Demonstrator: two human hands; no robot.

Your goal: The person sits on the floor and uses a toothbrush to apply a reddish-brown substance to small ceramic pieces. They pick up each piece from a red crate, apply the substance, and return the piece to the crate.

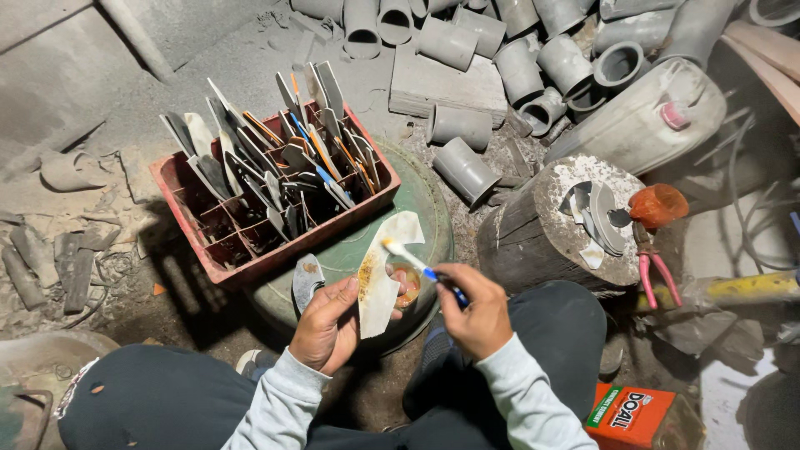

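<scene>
Down between the person's knees, the left hand [327,327] is curled around the lower end of a cream-white curved blade-shaped blank [382,275], thumb on its face and fingers behind, holding it upright and tilted slightly right. A yellowish-brown smear sits on the blank's left edge, about halfway up. The right hand [477,315] is closed in a pinch on a blue-handled toothbrush [422,268], whose white bristled head reaches up and left, touching the upper part of the blank. The blank thus stands between the two hands, just right of the left thumb and just left of the right knuckles.

Behind the blank, and partly hidden by it, a small round cup of orange-brown paste [407,282] rests on a green drum lid [423,200]. A grey blade-like piece with a rusty spot [306,281] lies on the lid just above the left hand. Further up on the lid sits a red plastic crate [250,258], its compartments stuffed with upright blanks and knife-shaped pieces [275,150].

To the right, a wooden stump [525,242] carries several pale curved offcuts [596,215] and an orange lump [658,205]; pink-handled pliers [654,271] hang at its right edge. Grey pipe sections [492,50] are heaped along the top, beside a dirty white jerrycan [642,117]. An orange carton [633,415] lies near the right knee.
</scene>
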